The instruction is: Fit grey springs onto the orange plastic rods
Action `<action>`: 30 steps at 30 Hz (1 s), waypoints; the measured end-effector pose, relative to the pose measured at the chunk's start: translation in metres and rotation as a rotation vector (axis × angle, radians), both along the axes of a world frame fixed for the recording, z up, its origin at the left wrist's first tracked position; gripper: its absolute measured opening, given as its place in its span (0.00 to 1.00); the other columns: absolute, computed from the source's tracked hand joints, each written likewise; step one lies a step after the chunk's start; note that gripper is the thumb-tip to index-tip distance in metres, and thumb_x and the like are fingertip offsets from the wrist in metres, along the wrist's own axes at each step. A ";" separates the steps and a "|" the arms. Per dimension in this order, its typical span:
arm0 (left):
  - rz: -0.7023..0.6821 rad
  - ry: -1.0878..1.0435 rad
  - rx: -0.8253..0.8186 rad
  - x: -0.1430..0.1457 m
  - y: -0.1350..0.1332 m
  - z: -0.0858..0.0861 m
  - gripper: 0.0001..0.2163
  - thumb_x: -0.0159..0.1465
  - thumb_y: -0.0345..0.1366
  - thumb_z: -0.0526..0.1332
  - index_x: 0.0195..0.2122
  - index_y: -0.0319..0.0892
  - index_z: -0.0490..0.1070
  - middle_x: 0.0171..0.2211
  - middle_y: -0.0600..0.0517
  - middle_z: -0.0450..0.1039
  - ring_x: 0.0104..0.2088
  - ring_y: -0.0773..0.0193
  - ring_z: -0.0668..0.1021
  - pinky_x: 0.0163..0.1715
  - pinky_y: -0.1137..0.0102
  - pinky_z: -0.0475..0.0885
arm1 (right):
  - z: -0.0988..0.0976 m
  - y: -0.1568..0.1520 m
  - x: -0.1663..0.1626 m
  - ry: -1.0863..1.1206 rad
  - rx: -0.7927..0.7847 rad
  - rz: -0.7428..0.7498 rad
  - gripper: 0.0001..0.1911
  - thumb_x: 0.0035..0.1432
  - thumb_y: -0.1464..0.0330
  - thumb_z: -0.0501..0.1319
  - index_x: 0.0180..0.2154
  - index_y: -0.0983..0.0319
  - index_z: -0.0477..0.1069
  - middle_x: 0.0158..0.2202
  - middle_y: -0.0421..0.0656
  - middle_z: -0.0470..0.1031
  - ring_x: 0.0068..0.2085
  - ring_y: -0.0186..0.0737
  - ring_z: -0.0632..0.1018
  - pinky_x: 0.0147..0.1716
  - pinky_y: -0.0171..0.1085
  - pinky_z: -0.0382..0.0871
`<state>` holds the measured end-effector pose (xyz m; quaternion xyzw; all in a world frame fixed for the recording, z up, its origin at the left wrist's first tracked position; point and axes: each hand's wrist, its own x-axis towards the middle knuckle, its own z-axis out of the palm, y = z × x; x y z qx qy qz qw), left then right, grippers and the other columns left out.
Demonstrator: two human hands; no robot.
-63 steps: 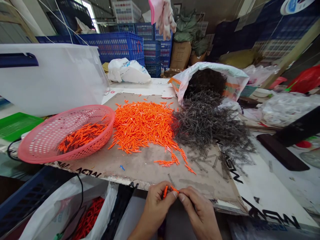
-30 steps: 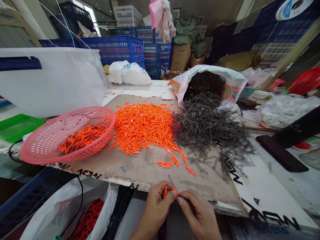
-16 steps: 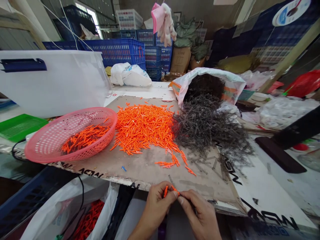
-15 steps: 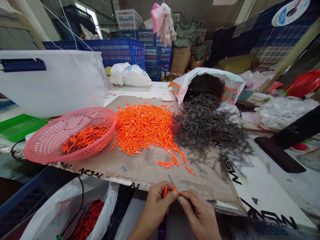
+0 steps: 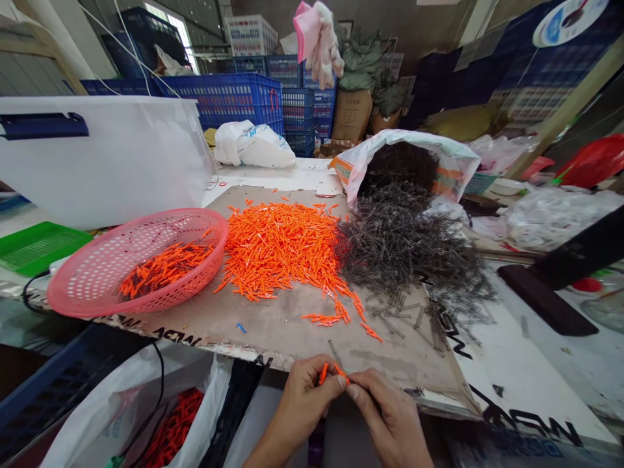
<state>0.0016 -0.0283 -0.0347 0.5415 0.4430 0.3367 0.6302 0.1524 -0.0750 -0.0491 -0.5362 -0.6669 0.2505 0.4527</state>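
My left hand (image 5: 303, 402) and my right hand (image 5: 385, 411) meet at the near edge of the cardboard sheet (image 5: 287, 325), fingertips touching. Between the left fingers stick up small orange plastic pins (image 5: 322, 372). The right hand pinches at one of them (image 5: 341, 372); whether it also holds a spring is hidden. A single spring (image 5: 334, 351) lies just beyond my fingers. A heap of orange pins (image 5: 280, 244) covers the middle of the sheet, and a tangle of dark metal springs (image 5: 404, 250) lies to its right.
A pink mesh basket (image 5: 97, 273) with orange pieces stands at the left. A white sack (image 5: 439, 153) spills the springs. A white bin (image 5: 107, 156), green tray (image 5: 29, 244) and blue crates (image 5: 234, 94) stand behind. A bag of red parts (image 5: 168, 429) hangs below the table.
Both hands stay at the sheet's near edge, fingers working slightly on the orange pins. The view has shifted a little; the piles and basket have not moved.
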 end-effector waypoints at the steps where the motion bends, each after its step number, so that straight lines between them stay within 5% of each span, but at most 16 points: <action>1: -0.012 -0.003 -0.002 -0.001 0.000 0.001 0.09 0.58 0.38 0.60 0.24 0.40 0.70 0.14 0.61 0.56 0.16 0.71 0.59 0.18 0.74 0.52 | 0.000 0.000 0.001 -0.006 -0.002 0.010 0.14 0.68 0.62 0.52 0.35 0.57 0.73 0.28 0.39 0.74 0.29 0.35 0.75 0.28 0.31 0.65; 30: -0.021 0.034 0.026 -0.001 0.001 -0.001 0.07 0.58 0.36 0.59 0.24 0.40 0.69 0.14 0.61 0.56 0.16 0.72 0.59 0.17 0.75 0.52 | -0.003 0.002 0.003 -0.020 0.012 0.024 0.12 0.68 0.64 0.53 0.34 0.57 0.72 0.27 0.38 0.73 0.28 0.35 0.75 0.27 0.31 0.64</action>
